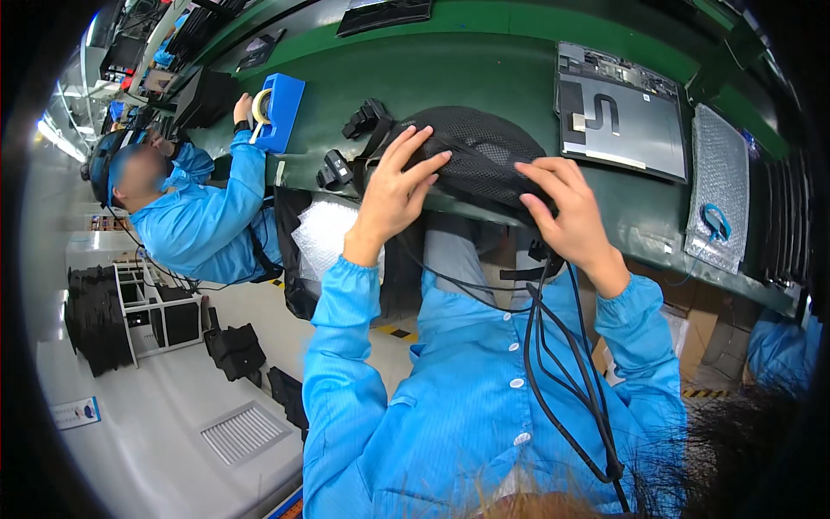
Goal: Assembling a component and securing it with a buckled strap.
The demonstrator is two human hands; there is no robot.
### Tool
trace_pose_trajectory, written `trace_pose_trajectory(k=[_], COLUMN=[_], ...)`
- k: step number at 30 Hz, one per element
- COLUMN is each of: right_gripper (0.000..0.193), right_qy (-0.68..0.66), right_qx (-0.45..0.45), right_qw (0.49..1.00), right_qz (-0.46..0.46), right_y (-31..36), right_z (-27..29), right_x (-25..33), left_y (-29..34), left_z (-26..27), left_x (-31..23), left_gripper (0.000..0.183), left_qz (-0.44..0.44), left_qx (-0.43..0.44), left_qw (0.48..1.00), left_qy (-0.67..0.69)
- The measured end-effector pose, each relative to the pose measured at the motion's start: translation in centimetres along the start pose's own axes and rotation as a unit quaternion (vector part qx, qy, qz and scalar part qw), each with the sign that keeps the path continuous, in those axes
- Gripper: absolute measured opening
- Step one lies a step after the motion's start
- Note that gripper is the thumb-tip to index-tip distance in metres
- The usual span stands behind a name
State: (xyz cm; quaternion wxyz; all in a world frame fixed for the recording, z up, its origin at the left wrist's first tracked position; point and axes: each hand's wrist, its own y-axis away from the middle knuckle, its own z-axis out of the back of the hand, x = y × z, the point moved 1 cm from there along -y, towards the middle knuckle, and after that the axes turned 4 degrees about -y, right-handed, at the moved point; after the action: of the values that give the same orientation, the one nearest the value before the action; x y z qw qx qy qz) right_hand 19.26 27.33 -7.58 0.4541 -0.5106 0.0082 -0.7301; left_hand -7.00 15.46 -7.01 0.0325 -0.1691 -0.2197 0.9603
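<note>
A rounded black mesh item (pixel 484 143), like a cap or pouch, lies at the near edge of the green bench. My left hand (pixel 393 186) is on its left side, fingers curled over the mesh and the strap there. With thumb and fingers, my right hand (pixel 566 208) grips its right edge. The parts of it under my fingers are hidden. Two small black boxy pieces, one farther off (pixel 367 118) and one nearer (pixel 335 169), lie just left of the mesh near its straps. Black cables (pixel 562 346) hang down across the front of my blue coat.
An opened laptop chassis (pixel 622 117) lies on the right of the bench (pixel 510 73), beside bubble wrap (pixel 718 190) bearing a blue coiled strap (pixel 716 222). A blue tape dispenser (pixel 281 112) stands left, with a co-worker's hand (pixel 244 108) at it. Dark panels (pixel 787 216) stand far right.
</note>
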Motion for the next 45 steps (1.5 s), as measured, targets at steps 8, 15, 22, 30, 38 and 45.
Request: trace_pose_trajectory(k=[8, 15, 22, 30, 38, 45], right_gripper=[0.028, 0.029, 0.031, 0.031, 0.037, 0.051], right_qy=[0.101, 0.11, 0.11, 0.053, 0.098, 0.107], right_qx=[0.042, -0.001, -0.038, -0.032, -0.023, 0.028], right_qw=[0.992, 0.991, 0.986, 0.994, 0.994, 0.994], right_qz=[0.058, 0.075, 0.12, 0.087, 0.043, 0.017], right_y=[0.2, 0.2, 0.8, 0.7, 0.7, 0.9], right_z=[-3.6, -4.4, -4.5, -5.1, -4.5, -4.3], right_x=[-0.7, -0.5, -1.2, -1.2, 0.0, 0.0], left_y=[2.1, 1.8, 1.6, 1.2, 0.6, 0.2], left_z=[-2.1, -1.9, -2.3, -2.6, -2.0, -2.0], left_x=[1.0, 0.2, -0.4, -0.8, -2.5, -3.8], left_gripper=[0.049, 0.053, 0.051, 0.045, 0.05, 0.047], left_qz=[-0.008, 0.001, -0.014, -0.02, -0.001, 0.024], left_qx=[-0.074, -0.072, -0.04, -0.048, 0.033, 0.035], left_qw=[0.997, 0.997, 0.999, 0.998, 0.998, 0.997], left_qy=[0.026, 0.026, 0.003, 0.025, -0.061, -0.071])
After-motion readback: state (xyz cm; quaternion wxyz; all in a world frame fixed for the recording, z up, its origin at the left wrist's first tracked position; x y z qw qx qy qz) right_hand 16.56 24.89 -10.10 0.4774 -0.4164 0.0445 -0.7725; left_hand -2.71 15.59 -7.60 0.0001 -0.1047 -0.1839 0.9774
